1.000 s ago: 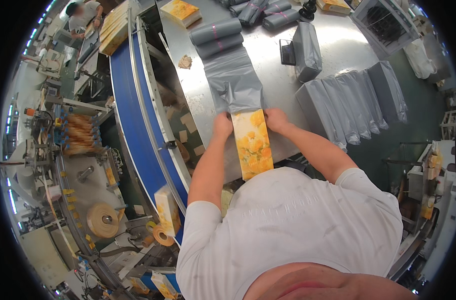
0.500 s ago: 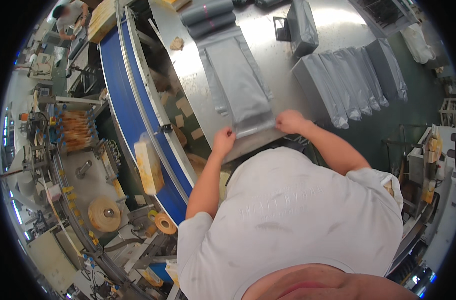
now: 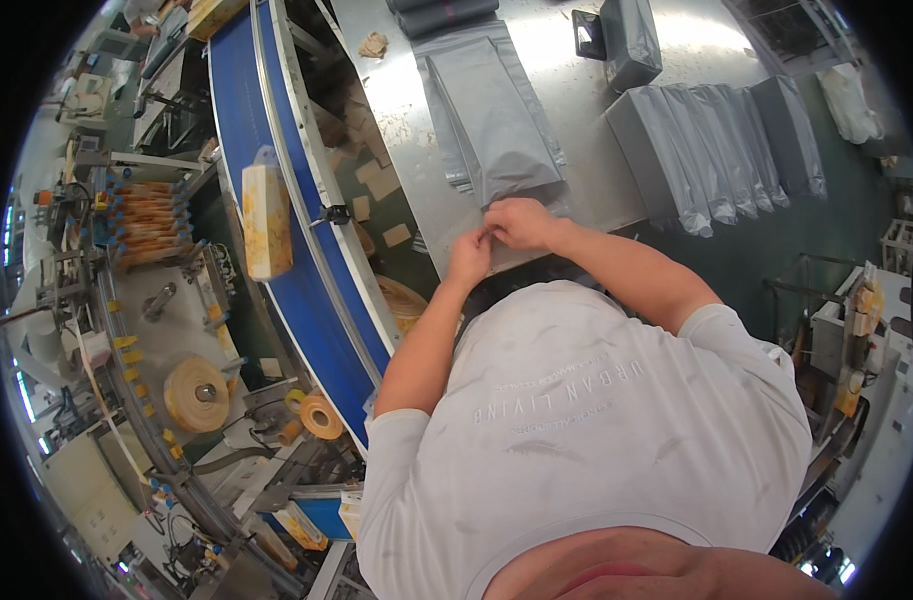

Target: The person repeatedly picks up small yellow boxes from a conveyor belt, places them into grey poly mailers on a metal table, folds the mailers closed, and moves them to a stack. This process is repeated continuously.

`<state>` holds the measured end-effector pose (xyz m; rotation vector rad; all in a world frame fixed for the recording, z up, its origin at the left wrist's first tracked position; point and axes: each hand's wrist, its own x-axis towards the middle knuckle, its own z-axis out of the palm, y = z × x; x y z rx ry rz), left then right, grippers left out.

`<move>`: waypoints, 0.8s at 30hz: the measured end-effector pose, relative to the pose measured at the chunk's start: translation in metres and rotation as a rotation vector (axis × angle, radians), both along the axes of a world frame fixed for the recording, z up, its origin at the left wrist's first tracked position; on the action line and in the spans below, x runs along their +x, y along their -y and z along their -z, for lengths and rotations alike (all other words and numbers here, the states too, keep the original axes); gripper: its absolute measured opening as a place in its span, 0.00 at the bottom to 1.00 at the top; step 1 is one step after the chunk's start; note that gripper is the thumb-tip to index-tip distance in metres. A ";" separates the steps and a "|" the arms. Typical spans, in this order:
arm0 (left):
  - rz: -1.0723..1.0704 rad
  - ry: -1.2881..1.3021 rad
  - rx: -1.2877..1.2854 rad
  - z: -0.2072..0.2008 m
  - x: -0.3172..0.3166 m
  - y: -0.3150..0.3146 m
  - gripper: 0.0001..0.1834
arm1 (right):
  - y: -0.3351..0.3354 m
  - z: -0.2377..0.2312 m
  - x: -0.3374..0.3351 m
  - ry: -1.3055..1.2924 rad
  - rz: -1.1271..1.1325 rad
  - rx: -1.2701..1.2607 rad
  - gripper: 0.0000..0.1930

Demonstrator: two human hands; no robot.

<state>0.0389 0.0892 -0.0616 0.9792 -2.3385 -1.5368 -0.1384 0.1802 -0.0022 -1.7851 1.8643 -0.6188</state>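
Observation:
A grey plastic mailing bag (image 3: 512, 150) lies on top of more flat grey bags on the metal table (image 3: 402, 130). Its near end is bunched together at my hands. My right hand (image 3: 524, 223) is closed on that bunched end, fingers pinched. Just beside and a little nearer, my left hand (image 3: 471, 256) is closed too, its fingertips meeting the right hand's at the bag's end. The exact grip between the fingertips is partly hidden.
Several grey-wrapped packs (image 3: 712, 150) stand in a row on the right of the table. Behind them are an upright grey pack (image 3: 632, 45) and a dark flat object (image 3: 589, 35). Along the left runs a blue conveyor belt (image 3: 242, 120) carrying a yellow-and-white pack (image 3: 267, 220).
My hands were apart at the two corners of the bag's near edge; they have come together, bunching that edge. The yellow-and-white pack has travelled farther away along the belt.

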 end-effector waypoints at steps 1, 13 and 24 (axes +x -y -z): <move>0.019 0.016 0.070 0.003 0.001 0.002 0.12 | -0.010 0.000 -0.001 -0.016 -0.026 -0.006 0.06; 0.289 -0.182 -0.727 -0.062 -0.005 0.039 0.19 | -0.293 0.003 -0.077 -0.138 -0.338 1.151 0.10; 0.899 -0.279 -1.072 -0.070 -0.058 0.081 0.05 | -0.055 -0.011 -0.161 -0.607 -0.516 -0.372 0.15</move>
